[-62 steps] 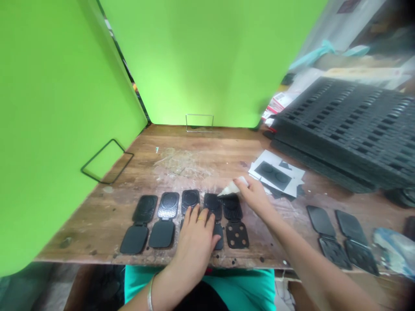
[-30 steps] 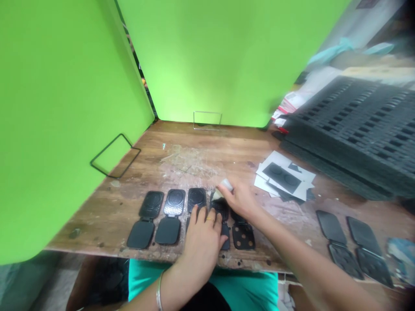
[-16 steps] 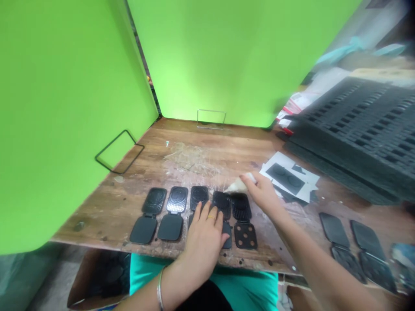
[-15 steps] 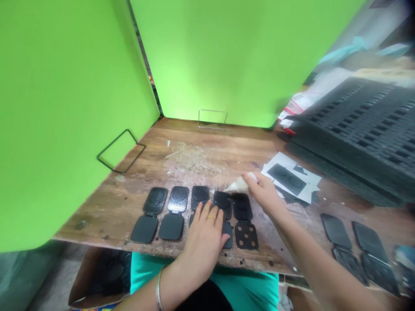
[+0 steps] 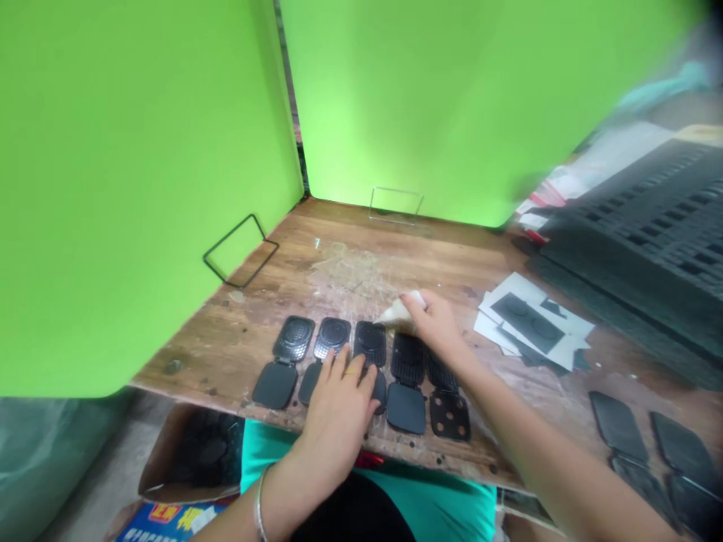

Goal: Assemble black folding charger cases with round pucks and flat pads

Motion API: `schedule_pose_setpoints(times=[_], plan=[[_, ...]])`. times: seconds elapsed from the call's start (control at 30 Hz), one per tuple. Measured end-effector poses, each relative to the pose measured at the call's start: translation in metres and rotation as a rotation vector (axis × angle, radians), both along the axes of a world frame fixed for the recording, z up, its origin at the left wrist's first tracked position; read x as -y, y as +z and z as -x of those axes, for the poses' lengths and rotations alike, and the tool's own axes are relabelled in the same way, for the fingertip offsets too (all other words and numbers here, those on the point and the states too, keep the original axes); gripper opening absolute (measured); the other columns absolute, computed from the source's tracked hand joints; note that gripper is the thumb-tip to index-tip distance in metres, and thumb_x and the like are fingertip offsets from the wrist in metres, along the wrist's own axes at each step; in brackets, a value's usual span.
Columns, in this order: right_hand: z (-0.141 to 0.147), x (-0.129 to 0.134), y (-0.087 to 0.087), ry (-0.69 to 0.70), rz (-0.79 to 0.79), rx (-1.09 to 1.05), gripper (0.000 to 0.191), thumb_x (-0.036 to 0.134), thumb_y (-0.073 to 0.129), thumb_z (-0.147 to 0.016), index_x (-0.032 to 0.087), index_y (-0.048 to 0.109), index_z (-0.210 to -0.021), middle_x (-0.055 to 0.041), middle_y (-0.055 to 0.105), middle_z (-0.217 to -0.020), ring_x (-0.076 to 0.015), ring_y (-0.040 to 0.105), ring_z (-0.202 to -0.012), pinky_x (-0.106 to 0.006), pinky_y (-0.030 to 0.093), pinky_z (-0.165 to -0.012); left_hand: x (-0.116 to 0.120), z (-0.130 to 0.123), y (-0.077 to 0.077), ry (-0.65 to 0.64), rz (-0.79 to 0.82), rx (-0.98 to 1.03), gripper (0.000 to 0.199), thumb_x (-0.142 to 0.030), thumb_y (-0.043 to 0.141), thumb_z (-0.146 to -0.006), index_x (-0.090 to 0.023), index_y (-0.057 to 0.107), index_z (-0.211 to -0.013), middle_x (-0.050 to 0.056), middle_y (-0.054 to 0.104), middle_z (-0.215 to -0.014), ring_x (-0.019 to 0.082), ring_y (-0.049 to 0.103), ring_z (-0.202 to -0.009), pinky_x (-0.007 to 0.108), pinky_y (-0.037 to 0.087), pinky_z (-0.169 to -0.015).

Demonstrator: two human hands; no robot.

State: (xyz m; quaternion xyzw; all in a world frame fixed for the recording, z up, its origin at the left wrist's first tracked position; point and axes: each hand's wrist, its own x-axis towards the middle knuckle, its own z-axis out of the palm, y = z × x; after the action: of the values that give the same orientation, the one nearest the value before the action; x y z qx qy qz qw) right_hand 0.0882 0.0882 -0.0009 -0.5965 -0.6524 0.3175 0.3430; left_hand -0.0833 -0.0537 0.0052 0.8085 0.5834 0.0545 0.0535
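Observation:
My right hand is closed around a white squeeze bottle. Its narrow tip points left and down to the top edge of the middle black hinged case in a row. My left hand lies palm down with fingers outstretched over that case's lower half and part of its left neighbour. At the left end is another open case with a round ridged pattern. To the right, one case has a plain lower flap, and the end one shows several holes.
White and grey cut sheets lie right of the bottle. More black cases rest at the right front, below a large dark slotted foam block. Green panels border the wooden table. An open carton stands below.
Both hands have shifted left along the row, bringing the bottle's tip from the fourth case to the middle one. The camera view has turned slightly left.

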Motion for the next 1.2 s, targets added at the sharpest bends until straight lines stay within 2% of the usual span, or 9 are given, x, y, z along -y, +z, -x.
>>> schedule_pose_setpoints(times=[0.23,0.37,0.47,0.63,0.73,0.87,1.0,1.1,1.2], plan=[[0.014,-0.002,-0.002,0.034,-0.066,0.119,0.038,0.054,0.049,-0.082,0.022,0.044,-0.062,-0.0007,0.050,-0.059,-0.0160,0.043,-0.058,-0.028,0.027,-0.056,-0.001,0.001,0.002,-0.003,0.051,0.005,0.043,-0.037,0.067,-0.088,-0.018,0.064,-0.126,0.012,0.061,-0.134,0.037,0.046,-0.133,0.056,0.031,-0.113],[0.010,0.005,0.011,0.082,-0.149,0.316,0.035,0.049,0.048,-0.085,0.023,0.040,-0.063,-0.0025,0.050,-0.062,-0.0168,0.043,-0.059,-0.029,0.026,-0.058,-0.001,0.002,0.001,-0.005,0.073,0.013,0.044,-0.038,0.065,-0.089,-0.018,0.063,-0.128,0.012,0.061,-0.135,0.038,0.047,-0.132,0.058,0.031,-0.113],[0.006,0.015,0.023,0.144,-0.139,0.409,0.036,0.047,0.049,-0.087,0.023,0.040,-0.062,-0.0017,0.048,-0.058,-0.0161,0.041,-0.055,-0.029,0.024,-0.056,-0.001,0.002,0.001,-0.005,0.087,0.020,0.044,-0.037,0.065,-0.090,-0.017,0.063,-0.128,0.012,0.060,-0.135,0.038,0.046,-0.132,0.059,0.031,-0.113],[0.015,0.029,0.030,0.243,-0.027,0.405,0.035,0.045,0.048,-0.089,0.021,0.044,-0.064,0.0002,0.048,-0.056,-0.0147,0.041,-0.052,-0.028,0.023,-0.054,-0.002,0.001,0.004,-0.003,0.094,0.015,0.042,-0.037,0.063,-0.091,-0.016,0.064,-0.128,0.013,0.059,-0.136,0.037,0.046,-0.133,0.058,0.033,-0.113],[0.028,0.027,0.024,0.267,-0.073,0.357,0.034,0.044,0.047,-0.090,0.021,0.043,-0.065,-0.0009,0.050,-0.061,-0.0150,0.042,-0.056,-0.028,0.026,-0.056,-0.001,0.000,0.007,0.000,0.091,0.007,0.041,-0.036,0.062,-0.092,-0.016,0.064,-0.128,0.013,0.060,-0.135,0.037,0.046,-0.133,0.057,0.033,-0.113],[0.041,0.015,0.016,0.233,-0.205,0.371,0.032,0.044,0.047,-0.090,0.022,0.043,-0.068,-0.0038,0.054,-0.069,-0.0174,0.045,-0.063,-0.029,0.028,-0.059,0.000,0.000,0.008,-0.007,0.097,-0.001,0.041,-0.035,0.062,-0.092,-0.015,0.063,-0.128,0.013,0.060,-0.135,0.038,0.046,-0.133,0.057,0.033,-0.113],[0.035,0.004,0.017,0.194,-0.233,0.406,0.032,0.045,0.047,-0.089,0.022,0.041,-0.067,-0.0045,0.053,-0.069,-0.0178,0.046,-0.063,-0.029,0.028,-0.060,0.000,0.000,0.006,-0.007,0.091,0.007,0.041,-0.036,0.062,-0.092,-0.016,0.064,-0.127,0.013,0.060,-0.134,0.038,0.047,-0.132,0.059,0.034,-0.112],[0.020,0.001,0.020,0.149,-0.208,0.388,0.035,0.048,0.047,-0.086,0.022,0.040,-0.064,-0.0039,0.052,-0.065,-0.0172,0.044,-0.062,-0.029,0.027,-0.059,0.000,0.000,0.004,-0.002,0.077,0.025,0.041,-0.035,0.064,-0.091,-0.016,0.063,-0.127,0.013,0.061,-0.134,0.038,0.047,-0.132,0.059,0.034,-0.112],[0.004,0.000,0.021,0.066,-0.078,0.257,0.038,0.054,0.048,-0.082,0.022,0.045,-0.062,-0.0027,0.052,-0.060,-0.0166,0.045,-0.058,-0.028,0.028,-0.056,0.001,0.001,0.006,0.010,0.066,0.082,0.039,-0.033,0.064,-0.091,-0.016,0.064,-0.125,0.012,0.062,-0.132,0.036,0.046,-0.133,0.058,0.033,-0.114]])
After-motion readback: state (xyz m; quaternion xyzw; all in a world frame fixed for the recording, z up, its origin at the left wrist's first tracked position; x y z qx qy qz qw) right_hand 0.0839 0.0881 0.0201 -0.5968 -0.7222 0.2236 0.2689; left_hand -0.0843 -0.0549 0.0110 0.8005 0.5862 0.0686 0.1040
